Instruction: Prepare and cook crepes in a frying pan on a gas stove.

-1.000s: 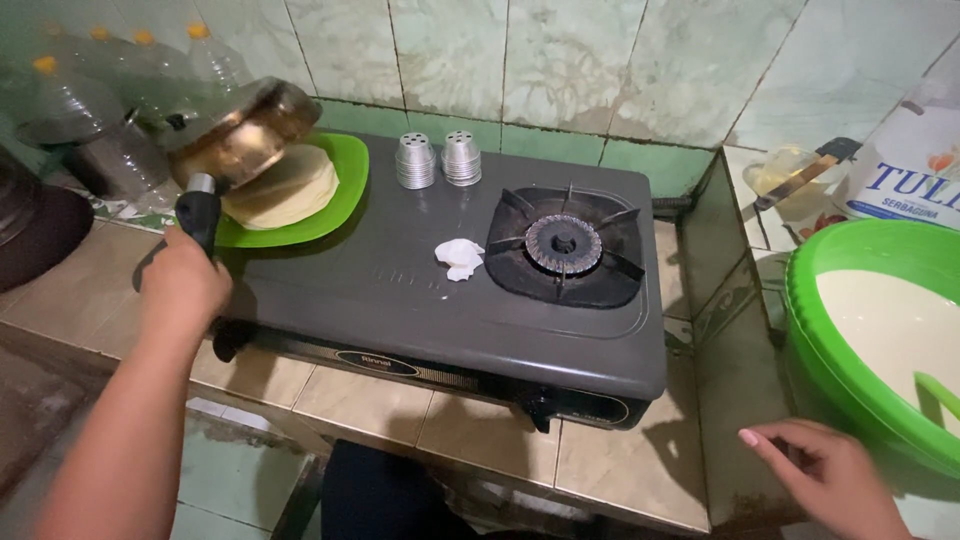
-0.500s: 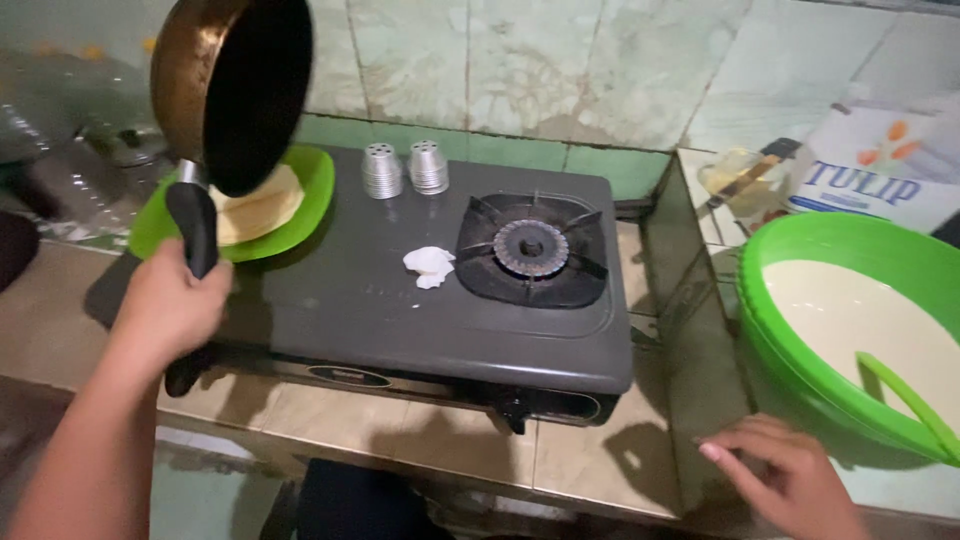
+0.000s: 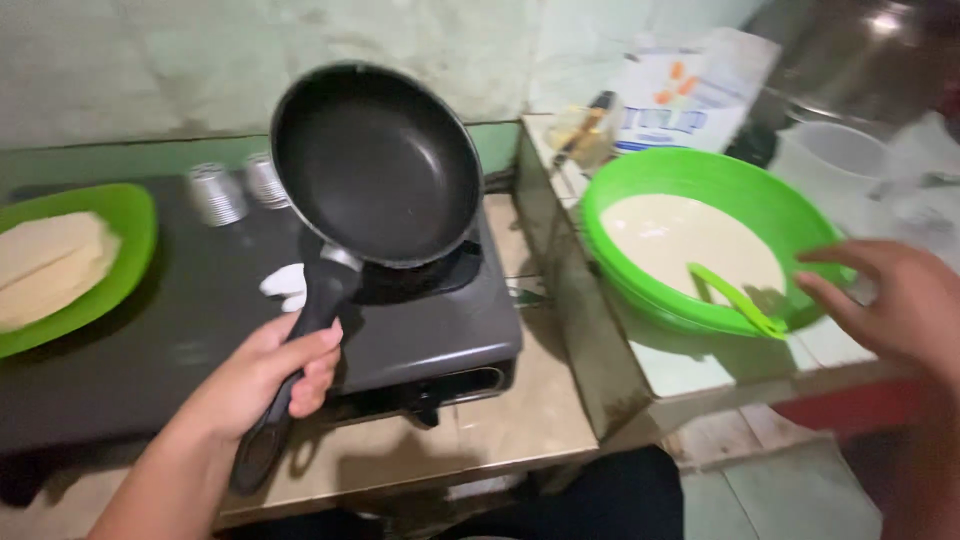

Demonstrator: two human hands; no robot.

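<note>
My left hand grips the black handle of a dark, empty frying pan, which is held tilted above the burner of a grey gas stove. My right hand hovers with fingers spread beside a green bowl of pale batter. A green ladle handle rests in that batter, close to my fingertips. A green plate at the left holds a stack of folded pale crepes.
Two small metal moulds stand at the stove's back. A white crumpled cloth lies by the burner. A white printed bag and a white jug sit behind the bowl on the tiled counter.
The pan swung from over the green plate at the left across to above the burner. My right hand rose from the counter edge toward the ladle in the bowl.
</note>
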